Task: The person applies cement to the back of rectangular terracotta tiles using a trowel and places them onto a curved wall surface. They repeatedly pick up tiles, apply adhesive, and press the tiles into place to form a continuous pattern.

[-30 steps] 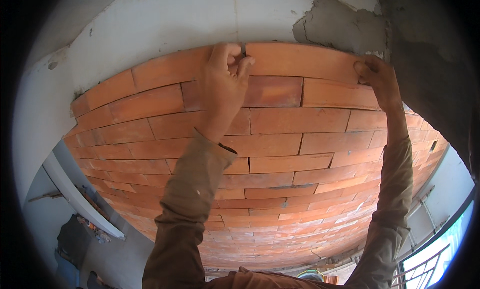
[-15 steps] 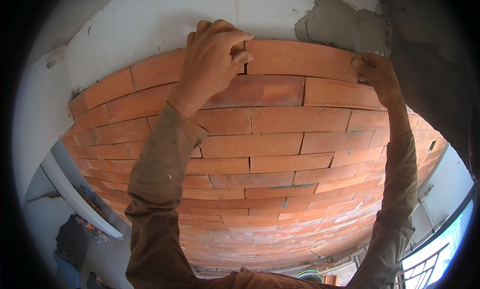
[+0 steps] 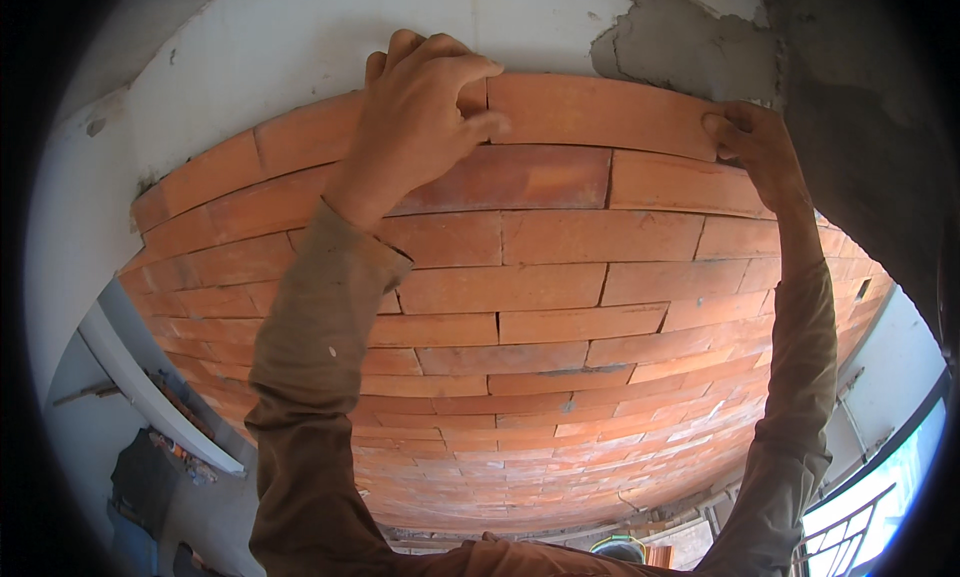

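Observation:
A long orange brick point(image 3: 600, 113) lies in the top course of the wall. My right hand point(image 3: 758, 155) grips its right end, thumb on the face and the other fingers bent behind, partly hidden. At the brick's left end is my left hand point(image 3: 415, 127), its index finger reaching to the top corner and its blurred thumb standing apart over the joint. The remaining left fingers curl above the top edge of the neighbouring brick point(image 3: 310, 132). Under the long brick sits a darker reddish brick point(image 3: 500, 179).
A white wall surface point(image 3: 300, 52) rises behind the top course, with a grey mortar patch point(image 3: 690, 42) at upper right. Rough dark concrete point(image 3: 870, 137) borders the right side. Low down are a bucket point(image 3: 622, 550) and a metal railing point(image 3: 850, 532).
My left thumb has shifted at the joint and is blurred. The dark gap at the long brick's left end looks narrower. My right hand keeps its grip.

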A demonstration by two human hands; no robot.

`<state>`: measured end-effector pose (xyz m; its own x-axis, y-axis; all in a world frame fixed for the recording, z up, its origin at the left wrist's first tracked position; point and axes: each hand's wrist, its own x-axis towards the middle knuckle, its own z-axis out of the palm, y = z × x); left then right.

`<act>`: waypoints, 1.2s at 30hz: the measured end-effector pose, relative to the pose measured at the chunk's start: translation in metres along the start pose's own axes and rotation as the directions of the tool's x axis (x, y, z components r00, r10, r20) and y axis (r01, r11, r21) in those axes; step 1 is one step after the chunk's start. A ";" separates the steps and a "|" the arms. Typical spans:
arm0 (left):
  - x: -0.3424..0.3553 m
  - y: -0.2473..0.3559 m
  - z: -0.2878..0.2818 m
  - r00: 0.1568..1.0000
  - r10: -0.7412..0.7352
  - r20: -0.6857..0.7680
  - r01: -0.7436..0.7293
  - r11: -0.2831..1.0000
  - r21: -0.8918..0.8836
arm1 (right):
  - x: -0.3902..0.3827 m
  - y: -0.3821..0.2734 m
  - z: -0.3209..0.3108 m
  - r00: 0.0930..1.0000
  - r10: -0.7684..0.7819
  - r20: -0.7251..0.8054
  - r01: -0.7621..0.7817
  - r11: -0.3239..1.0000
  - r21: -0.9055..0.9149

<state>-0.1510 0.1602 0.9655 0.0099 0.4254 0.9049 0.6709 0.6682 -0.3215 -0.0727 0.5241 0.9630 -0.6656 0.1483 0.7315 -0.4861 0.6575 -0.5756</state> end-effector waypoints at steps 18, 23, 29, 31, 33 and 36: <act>0.004 0.002 -0.001 0.981 0.185 0.061 -0.188 0.981 0.040 | -0.013 0.011 0.016 0.965 -0.152 -0.212 0.132 0.986 -0.106; 0.006 0.007 -0.010 0.983 0.145 0.109 -0.145 0.989 -0.013 | -0.018 0.008 0.013 0.977 -0.130 -0.166 0.109 0.985 -0.131; 0.011 0.001 -0.010 0.966 0.156 0.207 -0.154 0.988 -0.022 | -0.018 0.001 0.010 0.978 -0.099 -0.183 0.037 0.947 -0.318; 0.012 -0.003 -0.010 0.958 0.175 0.227 -0.179 0.984 -0.004 | -0.017 -0.004 0.011 0.984 -0.083 -0.160 0.024 0.940 -0.341; 0.011 -0.004 -0.009 0.955 0.199 0.221 -0.208 0.978 0.018 | -0.016 -0.004 0.011 0.988 -0.076 -0.137 0.022 0.934 -0.356; 0.013 -0.007 -0.003 0.953 0.218 0.208 -0.221 0.975 -0.011 | -0.015 -0.003 0.007 0.988 -0.090 -0.123 0.040 0.932 -0.360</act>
<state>-0.1533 0.1587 0.9802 0.0019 0.6784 0.7347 0.6601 0.5510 -0.5105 -0.0647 0.5147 0.9515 -0.5439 0.1781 0.8200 -0.2759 0.8849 -0.3752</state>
